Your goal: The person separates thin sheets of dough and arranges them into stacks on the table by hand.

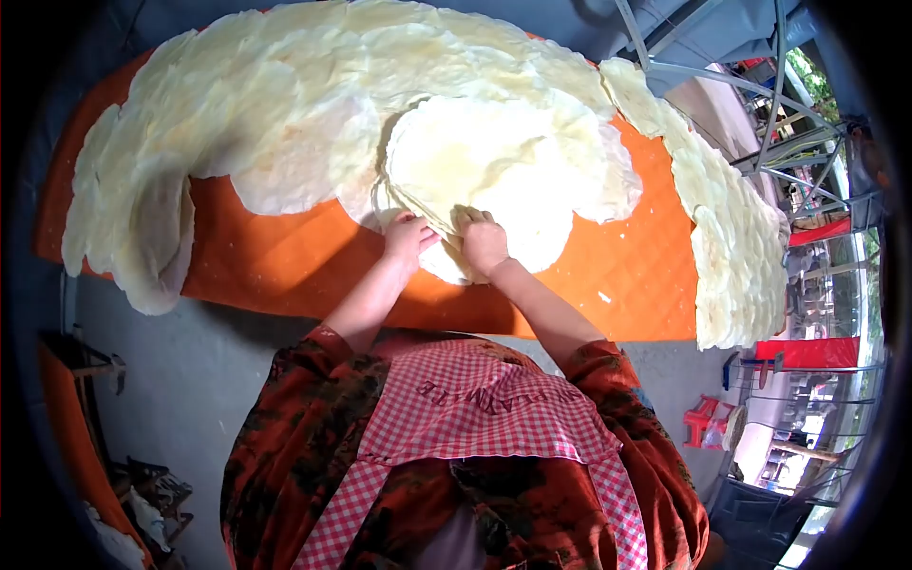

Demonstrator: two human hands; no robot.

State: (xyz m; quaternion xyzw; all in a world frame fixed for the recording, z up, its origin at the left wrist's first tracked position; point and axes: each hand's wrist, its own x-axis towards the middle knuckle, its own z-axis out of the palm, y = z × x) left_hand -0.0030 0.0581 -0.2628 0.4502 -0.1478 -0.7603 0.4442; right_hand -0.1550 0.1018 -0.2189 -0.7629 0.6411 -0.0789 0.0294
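Observation:
Thin round pale sheets, like flatbreads, lie overlapping across an orange-covered table. Near the middle is a brighter stack of them (475, 152), its near edge facing me. My left hand (408, 236) pinches the stack's lower left edge, where several layers show. Just right of it, my right hand (483, 242) rests on the near part of the stack with fingers curled against the layers. The tips of its fingers are hard to make out. Only a small gap separates the two hands.
The orange cover (275, 256) shows at the table's near side. More sheets (727, 247) hang over the right end, and one droops off the left end (161, 247). A metal frame (788, 104) stands at the upper right. A red stool (705, 422) is on the floor at right.

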